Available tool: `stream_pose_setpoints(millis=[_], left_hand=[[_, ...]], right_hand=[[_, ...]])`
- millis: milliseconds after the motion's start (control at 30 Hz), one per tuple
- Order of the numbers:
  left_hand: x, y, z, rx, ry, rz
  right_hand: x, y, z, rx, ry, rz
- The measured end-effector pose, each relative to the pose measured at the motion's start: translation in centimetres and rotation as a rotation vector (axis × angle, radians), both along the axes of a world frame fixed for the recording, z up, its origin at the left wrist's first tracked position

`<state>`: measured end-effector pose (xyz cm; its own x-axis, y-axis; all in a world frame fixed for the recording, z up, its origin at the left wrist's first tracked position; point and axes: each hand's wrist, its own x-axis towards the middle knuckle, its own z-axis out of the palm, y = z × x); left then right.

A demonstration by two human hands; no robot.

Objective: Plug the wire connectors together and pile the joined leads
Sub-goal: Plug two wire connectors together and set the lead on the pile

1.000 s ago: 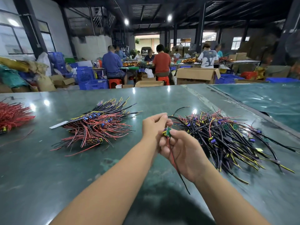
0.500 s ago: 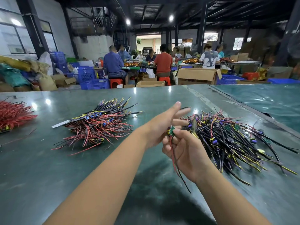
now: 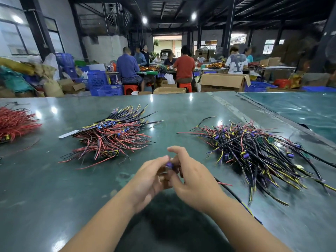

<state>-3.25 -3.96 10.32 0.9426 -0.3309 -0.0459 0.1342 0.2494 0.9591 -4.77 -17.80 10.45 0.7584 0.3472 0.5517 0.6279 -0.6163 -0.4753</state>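
Hands meet low over the green table point(image 3: 54, 188), blurred by motion. The left hand point(image 3: 151, 177) and the right hand point(image 3: 192, 177) both pinch a small purple connector point(image 3: 169, 164) between their fingertips; most of it is hidden behind the fingers, and whether it is one piece or two cannot be told. A black lead point(image 3: 234, 195) trails out behind the right wrist. Left of them lies the neat red-and-black pile point(image 3: 111, 137), to the right the loose tangle of leads point(image 3: 258, 151), its far strands cut off at the frame edge.
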Motion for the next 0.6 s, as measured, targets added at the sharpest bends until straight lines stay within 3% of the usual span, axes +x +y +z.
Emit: stream_pose_setpoints(millis=[100, 467, 600], left_hand=[[-0.2, 0.6, 0.4, 0.009, -0.055, -0.071], [0.0, 0.8, 0.7, -0.053, 0.059, 0.259], [-0.1, 1.1, 0.3, 0.100, -0.041, 0.194]], right_hand=[[0.2, -0.5, 0.0, 0.012, 0.030, -0.011], [0.9, -1.5, 0.3, -0.002, 0.046, -0.051], [1.0, -1.4, 0.4, -0.025, -0.023, -0.101]])
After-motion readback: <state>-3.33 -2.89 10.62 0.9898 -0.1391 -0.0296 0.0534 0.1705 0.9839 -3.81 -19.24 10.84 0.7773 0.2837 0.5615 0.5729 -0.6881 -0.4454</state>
